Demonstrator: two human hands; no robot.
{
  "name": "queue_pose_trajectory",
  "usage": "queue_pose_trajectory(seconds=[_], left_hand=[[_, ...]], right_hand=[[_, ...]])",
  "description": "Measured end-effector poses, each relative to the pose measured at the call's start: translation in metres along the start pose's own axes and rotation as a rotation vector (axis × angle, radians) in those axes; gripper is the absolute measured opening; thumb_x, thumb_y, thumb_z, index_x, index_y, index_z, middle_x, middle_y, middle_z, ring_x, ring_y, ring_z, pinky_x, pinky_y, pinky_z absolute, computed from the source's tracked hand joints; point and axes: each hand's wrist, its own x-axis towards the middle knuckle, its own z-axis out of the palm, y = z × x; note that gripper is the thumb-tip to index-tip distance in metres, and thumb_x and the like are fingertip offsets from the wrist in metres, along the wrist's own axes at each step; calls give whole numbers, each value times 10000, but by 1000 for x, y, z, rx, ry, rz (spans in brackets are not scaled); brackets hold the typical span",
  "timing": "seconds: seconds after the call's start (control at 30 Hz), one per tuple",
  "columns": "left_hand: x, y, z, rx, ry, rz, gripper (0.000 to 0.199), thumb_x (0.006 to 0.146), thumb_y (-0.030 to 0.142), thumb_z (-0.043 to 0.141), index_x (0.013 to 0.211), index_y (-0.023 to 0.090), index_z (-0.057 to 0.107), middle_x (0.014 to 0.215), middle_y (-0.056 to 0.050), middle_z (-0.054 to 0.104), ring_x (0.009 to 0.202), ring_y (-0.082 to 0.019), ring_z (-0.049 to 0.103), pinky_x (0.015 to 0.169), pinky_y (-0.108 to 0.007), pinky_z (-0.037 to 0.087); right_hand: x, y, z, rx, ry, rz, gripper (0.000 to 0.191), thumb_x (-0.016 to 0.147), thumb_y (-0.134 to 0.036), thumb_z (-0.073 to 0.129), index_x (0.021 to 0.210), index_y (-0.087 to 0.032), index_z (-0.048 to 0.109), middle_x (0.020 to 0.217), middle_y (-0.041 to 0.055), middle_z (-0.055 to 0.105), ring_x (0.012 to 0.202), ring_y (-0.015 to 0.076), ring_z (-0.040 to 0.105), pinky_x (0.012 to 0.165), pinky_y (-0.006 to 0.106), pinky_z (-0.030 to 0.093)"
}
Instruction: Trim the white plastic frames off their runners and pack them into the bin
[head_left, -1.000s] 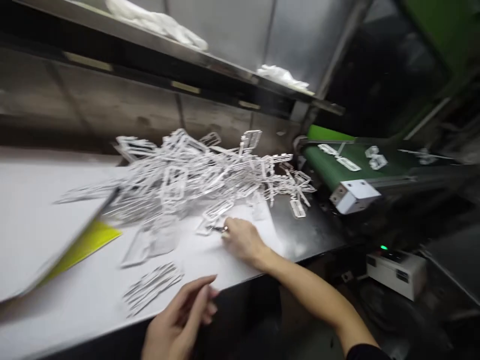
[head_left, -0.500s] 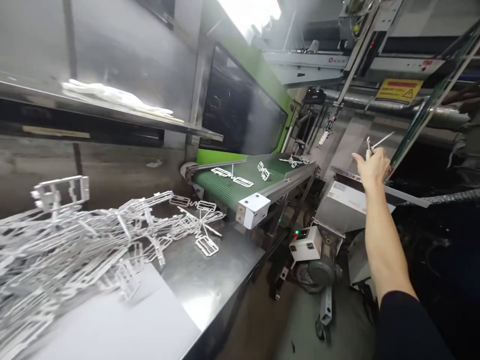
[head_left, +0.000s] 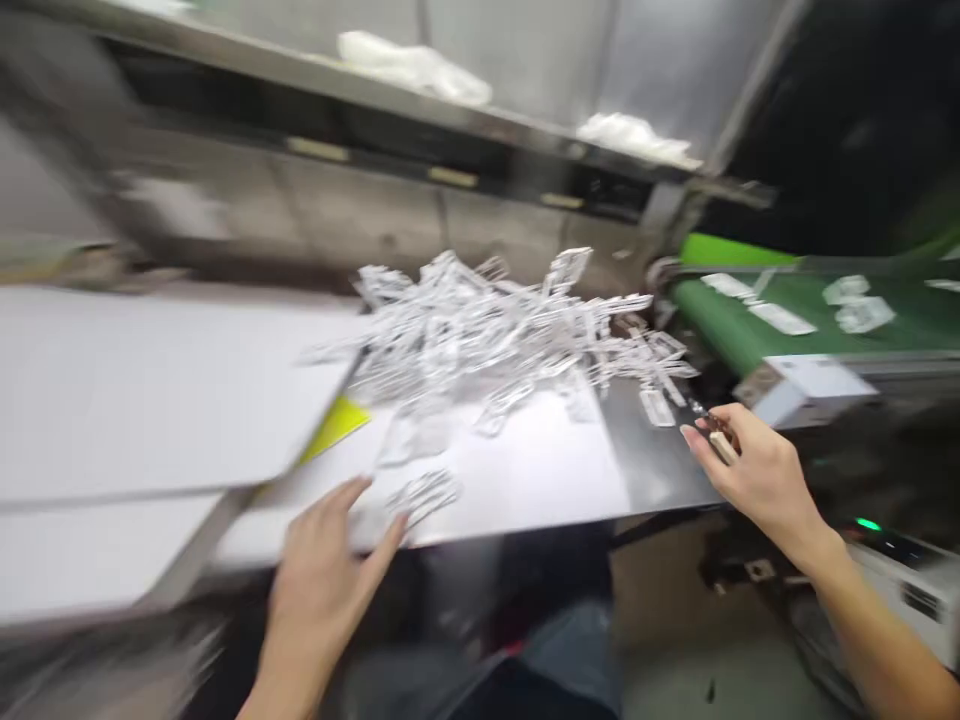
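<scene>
My left hand [head_left: 330,560] is over the front edge of the white sheet [head_left: 525,470], thumb and fingers spread, beside a few small white frame parts [head_left: 424,495]. No object shows in its grasp. My right hand [head_left: 761,470], at the right end of the metal table [head_left: 652,450], is closed around a small hand tool with pale handles [head_left: 724,447]; its dark tip points up and left. A large tangled pile of white plastic frames [head_left: 480,330] lies at the back of the sheet, blurred by motion.
A green conveyor belt [head_left: 810,345] at the right carries more white frames [head_left: 780,318]. The corner of a white box [head_left: 814,390] juts out near my right hand. White boards [head_left: 150,400] are at the left. White gloves [head_left: 412,68] lie on the shelf above.
The view has swung left and down. My left hand has come into view. My right hand, earlier raised over the machinery with the tool, is now low beside the table.
</scene>
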Motion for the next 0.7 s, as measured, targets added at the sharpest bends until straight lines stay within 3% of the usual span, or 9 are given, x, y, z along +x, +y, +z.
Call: queue_pose_trajectory(seconds=[0.07,0.13,0.27,0.37,0.47,0.7], left_hand=[[-4,-14,-19,131,-35,62,560,967,534,632,1366,158,523,1389,-221,608,1330,-407,555,1165,-621,426],[2,-22,-26,169,-158,118,596,966,502,649,1416,146,487,1461,-236,573,1385,-393,535,1182,-611,425],[21,-12,-26,181,-368,217,717,904,483,766,1487,202,456,1530,-175,562,1438,-311,528,1216,-497,439],[36,4,-27,205,-506,285,618,939,438,738,1462,211,499,1503,-153,595,1387,-282,579,1167,-440,486],[49,15,-31,270,-604,303,456,982,356,662,1400,199,565,1337,-140,692,1221,-285,674,1031,-408,558],[61,33,-37,383,-699,305,384,896,202,604,1279,186,588,1188,-125,693,1126,-300,656,941,-398,543]], right_hand=[[-9,-12,54,93,-147,-144,388,1109,-580,495,1005,-221,599,908,58,661,738,254,646,672,350,445],[-20,-28,102,142,-217,-231,441,1134,-594,420,1011,-212,602,909,73,660,757,270,649,676,373,449],[-27,-52,162,175,-205,-263,445,1138,-560,390,1045,-191,621,919,98,667,809,305,646,725,411,455],[-23,-57,180,186,-163,-249,409,1122,-523,419,1086,-177,635,987,124,671,862,333,636,759,435,455],[-22,-56,187,214,-132,-234,358,1098,-482,456,1107,-175,640,1017,128,666,885,337,626,772,441,464],[-26,-51,191,250,-125,-216,280,1045,-435,518,1096,-191,645,1030,132,659,882,344,611,794,455,477]])
